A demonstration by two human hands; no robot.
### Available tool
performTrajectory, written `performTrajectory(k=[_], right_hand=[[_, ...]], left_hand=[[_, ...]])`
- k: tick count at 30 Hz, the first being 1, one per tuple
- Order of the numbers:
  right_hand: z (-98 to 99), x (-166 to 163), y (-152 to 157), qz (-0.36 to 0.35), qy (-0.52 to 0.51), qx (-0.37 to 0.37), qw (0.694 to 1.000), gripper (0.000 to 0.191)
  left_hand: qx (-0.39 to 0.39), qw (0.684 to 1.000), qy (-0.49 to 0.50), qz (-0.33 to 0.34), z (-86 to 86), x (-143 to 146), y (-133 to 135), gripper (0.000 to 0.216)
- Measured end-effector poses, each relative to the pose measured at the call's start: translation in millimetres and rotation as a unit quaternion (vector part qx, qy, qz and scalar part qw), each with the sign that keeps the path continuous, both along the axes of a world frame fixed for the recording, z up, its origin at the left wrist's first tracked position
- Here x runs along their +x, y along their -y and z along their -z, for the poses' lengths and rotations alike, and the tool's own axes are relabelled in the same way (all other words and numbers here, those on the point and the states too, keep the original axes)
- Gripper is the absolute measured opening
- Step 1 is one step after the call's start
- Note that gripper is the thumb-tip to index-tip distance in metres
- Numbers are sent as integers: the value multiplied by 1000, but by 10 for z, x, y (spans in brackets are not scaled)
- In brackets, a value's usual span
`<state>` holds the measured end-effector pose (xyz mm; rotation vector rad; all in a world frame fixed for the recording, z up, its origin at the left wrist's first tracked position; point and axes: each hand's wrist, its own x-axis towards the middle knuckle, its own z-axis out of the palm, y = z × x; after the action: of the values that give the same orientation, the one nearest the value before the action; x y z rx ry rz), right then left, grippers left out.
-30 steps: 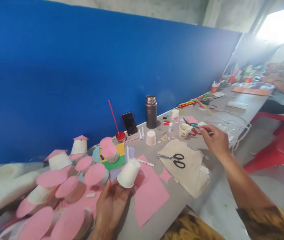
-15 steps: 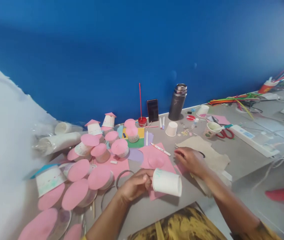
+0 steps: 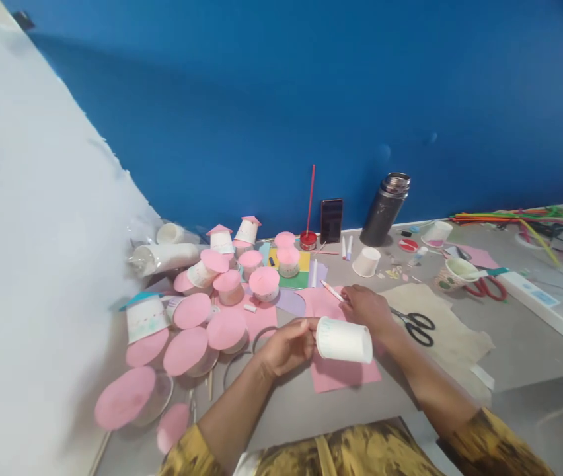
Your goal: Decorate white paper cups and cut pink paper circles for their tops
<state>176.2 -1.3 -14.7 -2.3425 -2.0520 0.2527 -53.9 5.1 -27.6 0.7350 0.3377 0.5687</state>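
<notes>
My left hand (image 3: 289, 344) is closed on a white paper cup (image 3: 344, 340), which lies on its side above a pink paper sheet (image 3: 341, 370). Behind the cup, my right hand (image 3: 368, 307) rests on the sheet with its fingers curled around a white marker pen (image 3: 332, 291) with a red tip. Black scissors (image 3: 415, 325) lie just right of that hand on a beige cloth (image 3: 452, 334).
Several cups with pink paper discs (image 3: 192, 311) crowd the left of the grey table (image 3: 524, 344). Against the blue wall stand a dark flask (image 3: 385, 208), a phone (image 3: 332, 220) and a red pot with a stick (image 3: 308, 239). Red scissors (image 3: 484, 288) and a power strip (image 3: 542, 299) lie at right.
My right hand came back from the red scissors at right to the pink sheet and took the pen. My left hand turned the cup onto its side. The view swung left.
</notes>
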Motion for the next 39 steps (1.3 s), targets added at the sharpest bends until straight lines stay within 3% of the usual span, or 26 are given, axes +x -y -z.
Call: performTrajectory(k=[7, 12, 23, 29, 35, 39], right_hand=[[-13, 11, -12, 10, -3, -7, 1000, 16], [-50, 4, 39, 6, -17, 0, 1000, 17], [102, 26, 28, 10, -31, 35, 999, 23], [46, 12, 42, 14, -51, 36, 998, 18], [-170, 181, -97, 8, -78, 80, 994, 17], [-475, 284, -554, 6, -121, 130, 984, 19]], left_hand=[[-13, 1000, 12, -10, -14, 29, 17, 52], [-64, 995, 56, -45, -60, 63, -45, 52], [-72, 988, 55, -123, -58, 105, -79, 47], [-25, 997, 20, -76, -26, 63, -19, 48], [4, 1000, 3, -16, 39, 55, 58, 51], [4, 1000, 14, -25, 29, 85, 61, 47]])
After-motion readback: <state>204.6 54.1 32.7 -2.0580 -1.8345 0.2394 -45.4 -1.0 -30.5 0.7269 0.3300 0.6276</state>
